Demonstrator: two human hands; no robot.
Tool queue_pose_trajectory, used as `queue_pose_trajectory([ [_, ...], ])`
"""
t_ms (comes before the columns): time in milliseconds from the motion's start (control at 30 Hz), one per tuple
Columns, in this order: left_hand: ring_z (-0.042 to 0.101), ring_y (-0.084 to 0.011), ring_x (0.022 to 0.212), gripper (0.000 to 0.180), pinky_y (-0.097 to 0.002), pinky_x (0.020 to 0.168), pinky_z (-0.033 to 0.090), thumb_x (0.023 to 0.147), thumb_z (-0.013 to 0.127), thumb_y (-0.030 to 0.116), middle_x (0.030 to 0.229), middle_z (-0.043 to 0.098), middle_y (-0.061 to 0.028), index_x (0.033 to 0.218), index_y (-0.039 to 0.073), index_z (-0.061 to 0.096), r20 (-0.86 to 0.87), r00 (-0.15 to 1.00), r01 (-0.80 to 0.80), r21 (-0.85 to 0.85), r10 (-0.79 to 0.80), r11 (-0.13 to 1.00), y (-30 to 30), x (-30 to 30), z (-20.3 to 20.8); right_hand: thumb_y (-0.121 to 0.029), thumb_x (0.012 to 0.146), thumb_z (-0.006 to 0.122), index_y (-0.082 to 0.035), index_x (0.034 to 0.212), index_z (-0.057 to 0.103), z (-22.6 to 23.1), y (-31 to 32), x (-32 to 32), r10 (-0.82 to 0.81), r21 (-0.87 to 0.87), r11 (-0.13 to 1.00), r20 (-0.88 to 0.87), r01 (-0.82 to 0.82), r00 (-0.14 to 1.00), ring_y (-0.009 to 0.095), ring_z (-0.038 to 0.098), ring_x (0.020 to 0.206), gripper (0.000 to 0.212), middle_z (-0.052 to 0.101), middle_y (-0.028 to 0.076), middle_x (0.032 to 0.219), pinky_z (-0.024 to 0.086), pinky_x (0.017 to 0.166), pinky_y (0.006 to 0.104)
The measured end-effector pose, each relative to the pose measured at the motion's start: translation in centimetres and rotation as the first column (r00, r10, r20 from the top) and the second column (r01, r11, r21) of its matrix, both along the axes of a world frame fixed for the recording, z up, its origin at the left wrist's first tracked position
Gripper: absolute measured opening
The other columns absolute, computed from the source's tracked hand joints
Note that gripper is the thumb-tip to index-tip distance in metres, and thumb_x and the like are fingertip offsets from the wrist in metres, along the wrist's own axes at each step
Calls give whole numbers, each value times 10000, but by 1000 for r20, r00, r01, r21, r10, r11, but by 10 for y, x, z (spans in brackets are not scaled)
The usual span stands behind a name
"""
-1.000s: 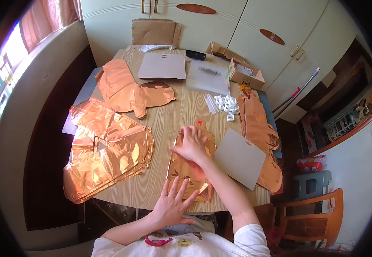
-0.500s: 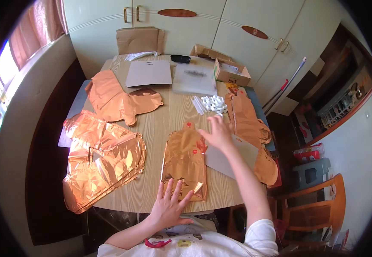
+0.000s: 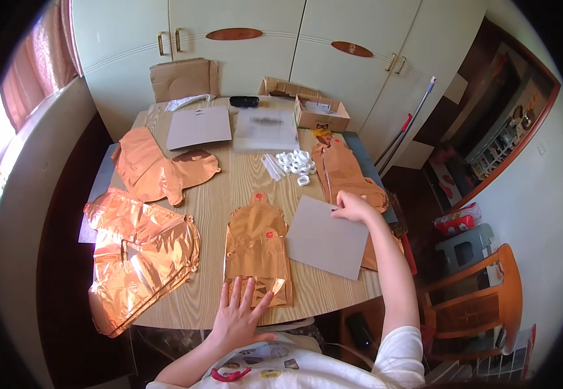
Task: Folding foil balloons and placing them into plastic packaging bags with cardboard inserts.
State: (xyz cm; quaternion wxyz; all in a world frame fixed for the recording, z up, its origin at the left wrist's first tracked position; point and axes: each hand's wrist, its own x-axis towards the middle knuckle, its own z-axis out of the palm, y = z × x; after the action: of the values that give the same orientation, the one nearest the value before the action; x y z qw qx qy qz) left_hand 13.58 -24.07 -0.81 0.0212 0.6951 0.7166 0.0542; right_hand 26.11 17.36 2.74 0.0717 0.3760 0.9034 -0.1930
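Observation:
My left hand (image 3: 241, 311) lies flat with fingers spread on the lower end of a folded rose-gold foil balloon (image 3: 257, 243), which has red round marks at its top and side. To the right, my right hand (image 3: 354, 207) is closed on the upper edge of a grey rectangular card (image 3: 327, 240); its thumb is mostly hidden. The card lies beside the folded balloon, and my right forearm passes over its right side. More flat foil balloons (image 3: 346, 168) lie beyond my right hand, partly behind the arm.
At the left are a shiny stack of foil balloons (image 3: 145, 259) and another flat balloon (image 3: 145, 162). White tape rolls (image 3: 294, 161) and thin white straws (image 3: 273, 167) sit mid-table. Farther back are a grey card (image 3: 198, 128), a clear plastic bag (image 3: 265, 129) and an open box (image 3: 322, 117).
My right hand has moved from above the table by the tape rolls to the grey card's upper edge and closed there. My left hand stays on the balloon. The whole view has shifted slightly.

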Motion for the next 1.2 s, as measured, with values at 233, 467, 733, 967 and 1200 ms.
queue_pose_trajectory([
  [233,245,-540,1388,944,-660,1117,166,780,470,816,1502,313,-295,1500,215,371,-5,1000,8,30,-8,1000,0,2,-7,-7,941,547,4,1119,602,85,-3,27,-21,-117,992,-552,-53,833,87,583,842,186,631,19,936,481,783,249],
  [467,269,-475,1404,773,-606,1131,223,854,548,589,1471,367,-251,1416,71,428,402,911,-199,238,90,951,-7,-10,-7,-26,948,579,-13,1182,624,86,-97,-5,113,-294,864,-677,-409,727,115,627,944,239,656,38,1036,514,826,265],
  [733,443,-442,1313,465,-545,1095,347,859,606,172,1375,496,-211,1297,33,539,490,868,-317,429,76,846,-54,-23,51,-144,924,597,-82,1160,667,8,-229,-42,477,-8,839,-469,-543,744,321,669,820,254,619,111,953,549,712,406],
  [967,321,-481,1380,661,-657,1089,255,859,614,573,1465,413,-208,1387,184,529,139,990,-29,72,19,997,-29,-5,0,-232,853,702,-71,1141,670,-21,-203,-54,472,206,881,-428,-425,771,291,592,1057,332,622,78,1013,485,897,411],
  [1200,343,-482,1359,665,-688,1063,260,835,637,580,1448,435,-186,1382,213,539,126,992,-7,75,-2,997,-14,-1,5,-239,824,743,-57,1149,631,-61,-133,-39,297,129,953,-566,-273,769,328,535,1130,389,557,135,1198,437,986,420],
])
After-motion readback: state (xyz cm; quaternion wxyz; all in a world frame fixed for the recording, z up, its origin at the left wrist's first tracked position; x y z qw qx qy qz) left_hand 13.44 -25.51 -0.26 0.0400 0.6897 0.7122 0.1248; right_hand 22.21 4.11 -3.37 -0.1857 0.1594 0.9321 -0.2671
